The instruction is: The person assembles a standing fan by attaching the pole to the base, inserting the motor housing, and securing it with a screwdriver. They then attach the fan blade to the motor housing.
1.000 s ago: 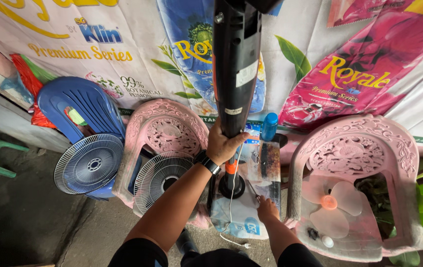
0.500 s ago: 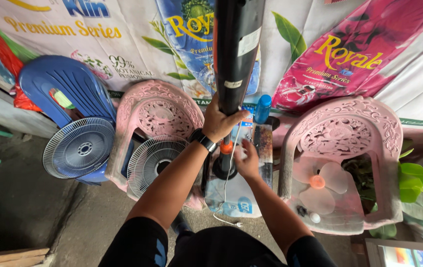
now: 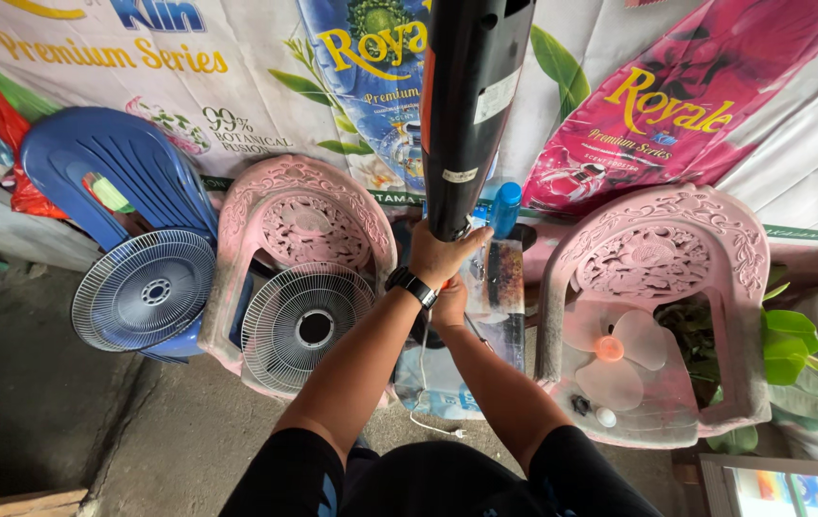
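A tall black fan body (image 3: 471, 105) stands upright in front of me, reaching past the top of the view. My left hand (image 3: 439, 254), with a black watch on the wrist, grips its lower end. Just beneath, my right hand (image 3: 449, 304) is closed around the fan's pole, where a bit of orange shows. The pole's lower part and the fan base (image 3: 447, 383) are mostly hidden behind my arms. A white cord with a plug (image 3: 436, 427) hangs down to the floor.
One round wire fan grille (image 3: 144, 290) leans on a blue plastic chair (image 3: 112, 172), another grille (image 3: 305, 324) on a pink chair (image 3: 299, 206). A pale pink fan blade (image 3: 612, 349) lies on the right pink chair (image 3: 658, 258). Printed banners hang behind. Green plant (image 3: 790, 337) at right.
My right hand has come up from the fan base to the pole, right under my left hand. My left hand keeps its grip on the black body.
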